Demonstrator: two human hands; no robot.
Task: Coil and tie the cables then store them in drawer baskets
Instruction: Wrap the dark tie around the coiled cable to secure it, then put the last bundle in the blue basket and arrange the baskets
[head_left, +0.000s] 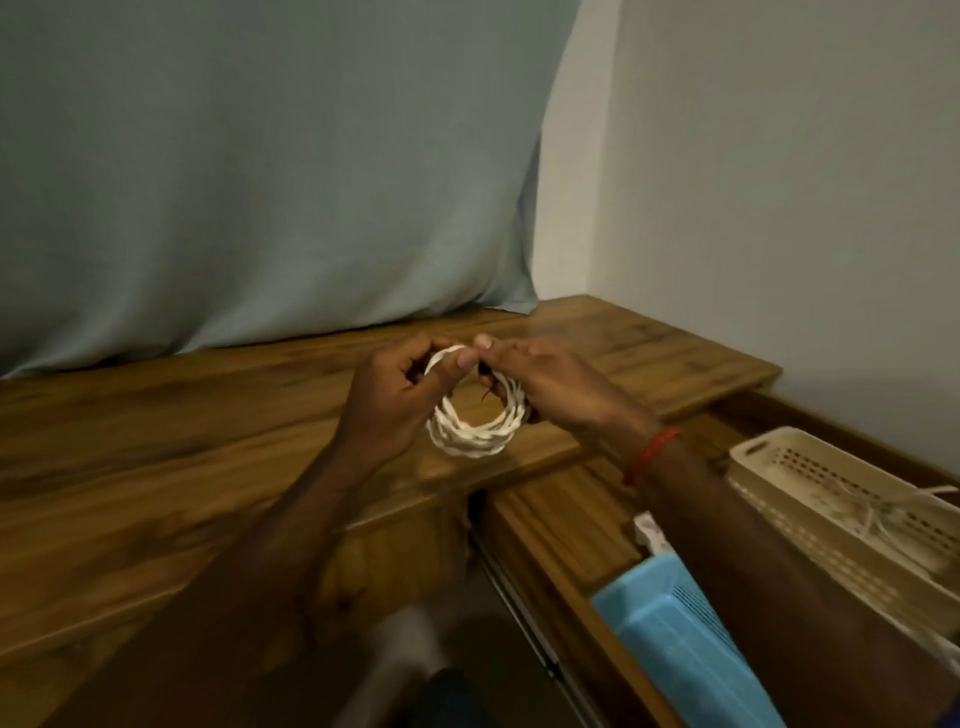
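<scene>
With your left hand and right hand both pinching the white coiled cable, finish tying, then reach for the beige basket.

Both forearms are bare, with no sleeves showing. The right wrist wears a thin red thread band, right of centre in the frame.

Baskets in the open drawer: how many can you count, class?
2: a beige basket at the far right with loose white cable inside, and a blue basket nearer the camera. The forearm may hide more.
</scene>
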